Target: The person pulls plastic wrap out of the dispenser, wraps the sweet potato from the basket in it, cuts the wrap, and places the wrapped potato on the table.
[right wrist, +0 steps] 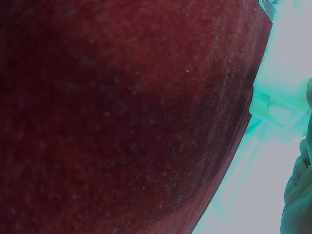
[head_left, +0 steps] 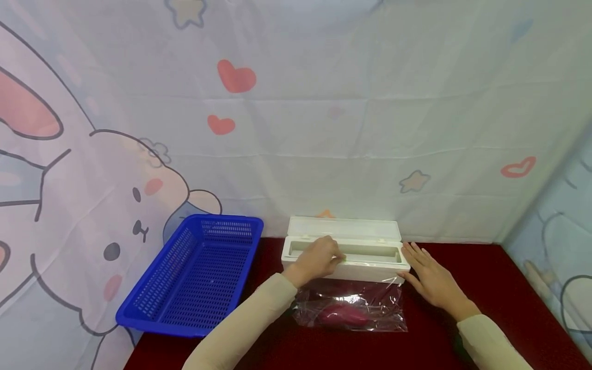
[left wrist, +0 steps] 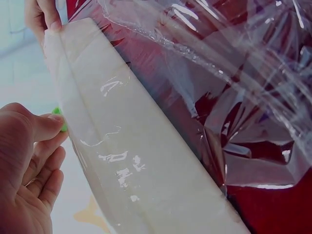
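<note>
A long white cling film dispenser box (head_left: 365, 272) stands on the dark red table, its lid (head_left: 347, 227) tipped back. Clear plastic film (head_left: 384, 308) comes over the box's front edge and spreads on the table, with a pink object (head_left: 344, 314) showing through it; its kind is unclear. My left hand (head_left: 318, 258) pinches a small green slide cutter (left wrist: 63, 126) between thumb and finger at the box's front rim. Against the box's right end rests my right hand (head_left: 431, 280), fingers extended. The right wrist view catches only part of that hand at its right edge.
To the left of the box sits a blue plastic basket (head_left: 255, 241) with slotted sides. A pale cartoon-print cloth (head_left: 305, 180) hangs behind the table (head_left: 444, 339) and along its sides.
</note>
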Action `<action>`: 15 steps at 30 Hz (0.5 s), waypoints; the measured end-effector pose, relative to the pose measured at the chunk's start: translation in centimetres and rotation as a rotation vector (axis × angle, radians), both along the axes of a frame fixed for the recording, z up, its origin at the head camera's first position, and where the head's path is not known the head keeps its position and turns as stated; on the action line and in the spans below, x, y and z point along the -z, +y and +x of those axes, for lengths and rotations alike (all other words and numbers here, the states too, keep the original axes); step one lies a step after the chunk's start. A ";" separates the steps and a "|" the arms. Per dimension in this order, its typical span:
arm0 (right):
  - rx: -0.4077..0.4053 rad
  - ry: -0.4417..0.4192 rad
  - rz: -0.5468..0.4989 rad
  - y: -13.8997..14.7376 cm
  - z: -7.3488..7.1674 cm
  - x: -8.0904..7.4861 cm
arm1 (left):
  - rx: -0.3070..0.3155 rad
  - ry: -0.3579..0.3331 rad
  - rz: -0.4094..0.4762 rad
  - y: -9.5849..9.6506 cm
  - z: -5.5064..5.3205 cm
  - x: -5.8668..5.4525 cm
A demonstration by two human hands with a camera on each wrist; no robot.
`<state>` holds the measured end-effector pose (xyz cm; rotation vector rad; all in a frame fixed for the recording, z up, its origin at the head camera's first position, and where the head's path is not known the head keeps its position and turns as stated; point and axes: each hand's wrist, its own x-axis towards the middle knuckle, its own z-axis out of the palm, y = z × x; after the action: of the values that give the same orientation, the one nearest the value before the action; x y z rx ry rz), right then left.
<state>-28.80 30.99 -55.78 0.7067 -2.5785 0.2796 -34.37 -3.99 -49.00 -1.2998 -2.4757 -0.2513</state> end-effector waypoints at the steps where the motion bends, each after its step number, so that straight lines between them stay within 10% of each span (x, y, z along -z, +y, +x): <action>1: 0.002 -0.002 0.002 0.0 0.0 0.0 | -0.001 -0.002 0.000 0.0 0.0 0.0; 15: 0.000 -0.035 0.030 -0.2 0.0 -0.5 | -0.018 0.002 0.018 0.0 0.0 0.2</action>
<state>-28.83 30.77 -55.23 0.7183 -2.6213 0.2556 -34.38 -3.96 -49.19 -1.2695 -2.4764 -0.2666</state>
